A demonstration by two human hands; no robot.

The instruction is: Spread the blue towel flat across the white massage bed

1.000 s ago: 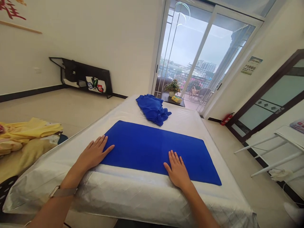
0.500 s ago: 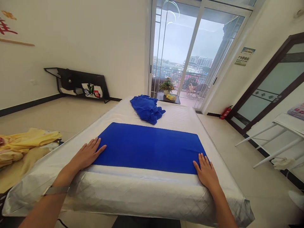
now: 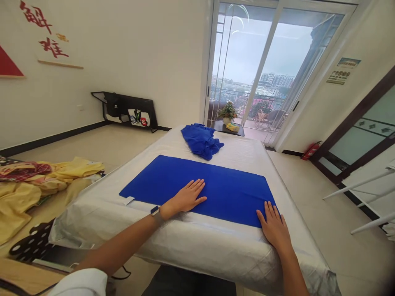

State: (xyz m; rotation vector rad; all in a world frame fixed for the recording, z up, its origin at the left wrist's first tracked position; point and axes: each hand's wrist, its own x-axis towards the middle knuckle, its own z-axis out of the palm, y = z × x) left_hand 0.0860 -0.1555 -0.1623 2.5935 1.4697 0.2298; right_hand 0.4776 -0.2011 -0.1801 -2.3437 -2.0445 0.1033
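Observation:
A flat royal-blue microfibre towel (image 3: 197,189) lies across a white-sheeted mattress (image 3: 228,250). My left hand (image 3: 187,196) rests palm down on the towel's middle, fingers spread and holding nothing. My right hand (image 3: 273,228) presses flat at the towel's near right corner, its fingertips on the blue and its palm on the white sheet. A small white tag (image 3: 128,200) sticks out at the towel's near left corner. Farther up the mattress lies a crumpled blue cloth (image 3: 201,142), well beyond both hands.
Yellow clothes (image 3: 18,205) and a black polka-dot item (image 3: 31,242) lie left of the mattress. A black folding rack (image 3: 126,109) leans on the far wall. Beyond the mattress stand a potted plant (image 3: 227,112) and a glass balcony door (image 3: 247,70). A fire extinguisher (image 3: 311,150) stands right.
My left hand has slid from the towel's left edge to its middle. My right hand has moved rightward to the towel's near right corner. The view has swung slightly.

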